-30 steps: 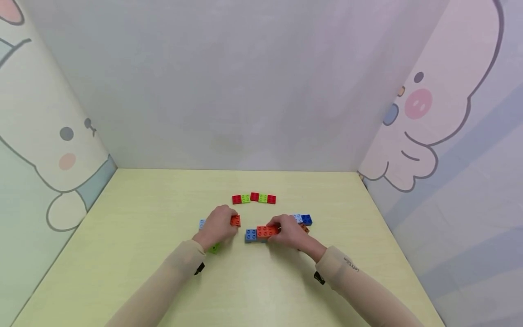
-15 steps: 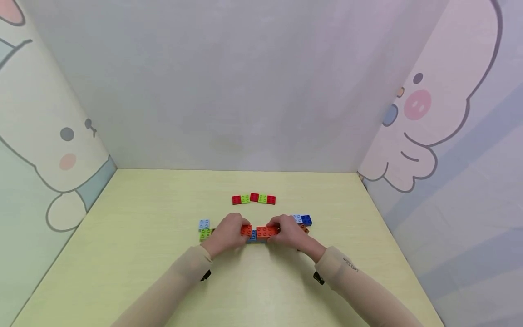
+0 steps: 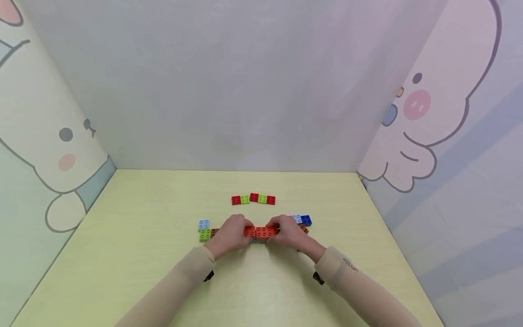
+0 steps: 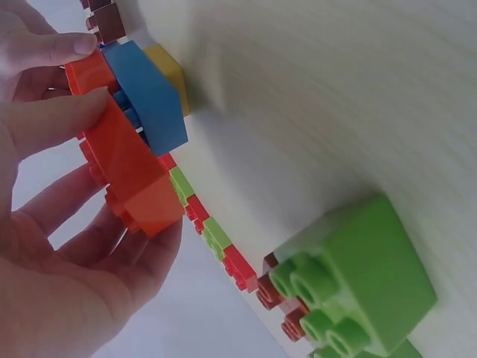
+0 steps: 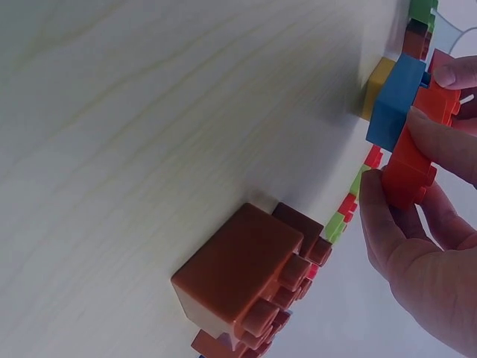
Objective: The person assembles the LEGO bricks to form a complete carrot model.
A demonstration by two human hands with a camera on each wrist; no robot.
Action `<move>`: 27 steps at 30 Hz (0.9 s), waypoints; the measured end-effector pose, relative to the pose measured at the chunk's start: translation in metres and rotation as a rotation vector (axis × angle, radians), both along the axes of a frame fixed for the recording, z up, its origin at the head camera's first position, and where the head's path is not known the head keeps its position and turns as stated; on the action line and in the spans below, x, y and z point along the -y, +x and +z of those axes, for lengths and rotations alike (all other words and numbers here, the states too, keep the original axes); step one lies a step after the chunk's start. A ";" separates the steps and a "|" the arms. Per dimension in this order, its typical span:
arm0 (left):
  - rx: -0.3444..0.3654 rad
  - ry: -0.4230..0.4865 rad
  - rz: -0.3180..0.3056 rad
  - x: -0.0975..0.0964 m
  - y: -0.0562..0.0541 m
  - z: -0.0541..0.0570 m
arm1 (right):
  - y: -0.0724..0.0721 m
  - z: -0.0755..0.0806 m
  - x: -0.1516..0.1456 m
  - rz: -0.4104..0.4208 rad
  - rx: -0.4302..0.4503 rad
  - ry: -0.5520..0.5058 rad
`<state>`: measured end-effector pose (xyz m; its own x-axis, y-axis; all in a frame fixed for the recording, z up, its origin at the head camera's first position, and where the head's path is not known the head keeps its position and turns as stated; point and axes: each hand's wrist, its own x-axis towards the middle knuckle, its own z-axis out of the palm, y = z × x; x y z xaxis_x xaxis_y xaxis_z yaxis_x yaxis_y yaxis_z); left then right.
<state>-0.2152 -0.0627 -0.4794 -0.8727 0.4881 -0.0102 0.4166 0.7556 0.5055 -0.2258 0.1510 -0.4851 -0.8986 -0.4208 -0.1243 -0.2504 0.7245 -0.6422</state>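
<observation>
In the head view my left hand point(image 3: 231, 234) pinches an orange-red toy building brick point(image 3: 249, 231) between thumb and fingers. My right hand point(image 3: 288, 231) grips a second orange-red brick point(image 3: 265, 232), end to end with the first. Both lie over a blue brick point(image 4: 153, 97), which rests on a yellow brick point(image 4: 171, 74). Studs of the blue brick show below the left orange-red brick point(image 4: 130, 164) in the left wrist view, so a gap stands there. The right orange-red brick point(image 5: 410, 160) sits against the blue one in the right wrist view.
Behind the hands lies a row of red and lime bricks point(image 3: 263, 199). Left are a light blue brick point(image 3: 204, 225), a green brick point(image 3: 205, 235) and a brown brick point(image 3: 214, 232). Right are a pale blue brick point(image 3: 297, 219), a dark blue brick point(image 3: 306, 220) and brown bricks point(image 5: 238, 261).
My left hand has carried its orange-red brick rightward and slightly nearer, over the blue brick and up beside the other orange-red brick. My right hand has stayed in place.
</observation>
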 end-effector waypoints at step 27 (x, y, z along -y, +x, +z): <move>0.078 -0.076 -0.026 -0.006 -0.008 0.003 | 0.000 0.000 0.000 0.001 -0.012 -0.008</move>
<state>-0.2228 -0.0570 -0.4759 -0.8548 0.5059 -0.1153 0.3984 0.7823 0.4788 -0.2256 0.1514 -0.4849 -0.8998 -0.4221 -0.1105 -0.2583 0.7194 -0.6448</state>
